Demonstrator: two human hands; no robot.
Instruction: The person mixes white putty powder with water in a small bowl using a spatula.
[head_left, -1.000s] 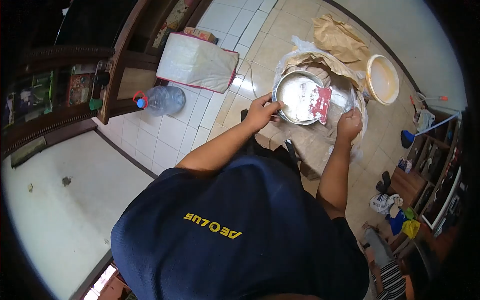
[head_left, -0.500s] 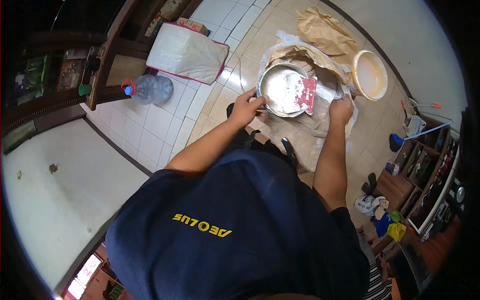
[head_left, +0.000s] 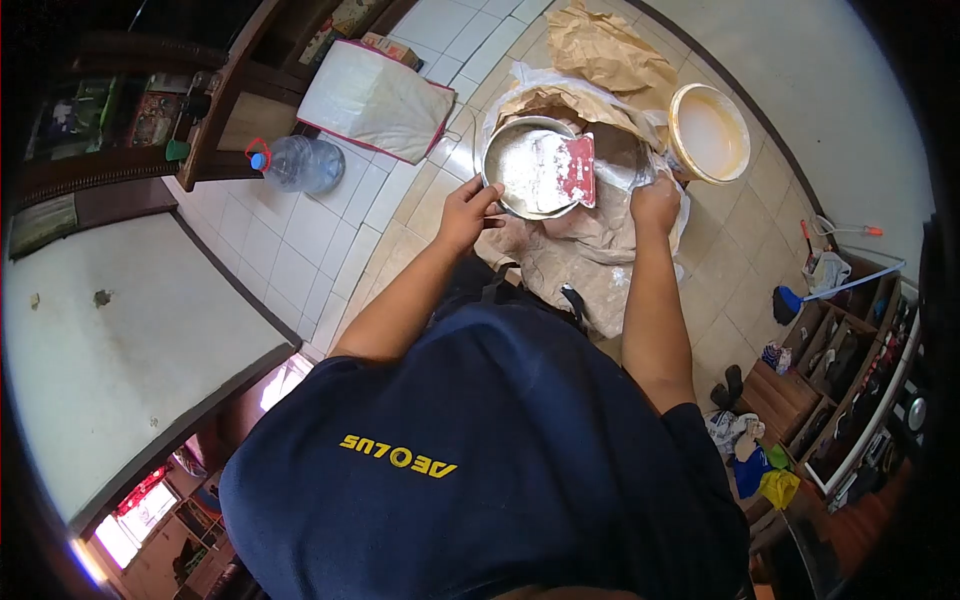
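My left hand (head_left: 468, 213) grips the near left rim of a round metal pan (head_left: 492, 150), thumb over the edge. White powder (head_left: 518, 160) covers the pan's inside, and a red scraper (head_left: 577, 172) with a powder-coated blade lies across it. The pan is over the mouth of an open brown paper sack (head_left: 600, 262). My right hand (head_left: 655, 205) is closed in a fist on the sack's right edge, where a whitish plastic liner shows. Its fingertips are hidden.
A white bucket (head_left: 682, 150) of cloudy pale liquid stands beyond my right hand. Crumpled brown paper (head_left: 610, 50) lies behind the sack. A large water bottle (head_left: 305, 165) and a covered box (head_left: 375, 100) are on the left. A shoe rack (head_left: 835, 350) stands at the right.
The sack, pan, bucket and both hands now appear farther left and slightly higher in view. Both hands keep their hold, and the scraper still lies in the pan.
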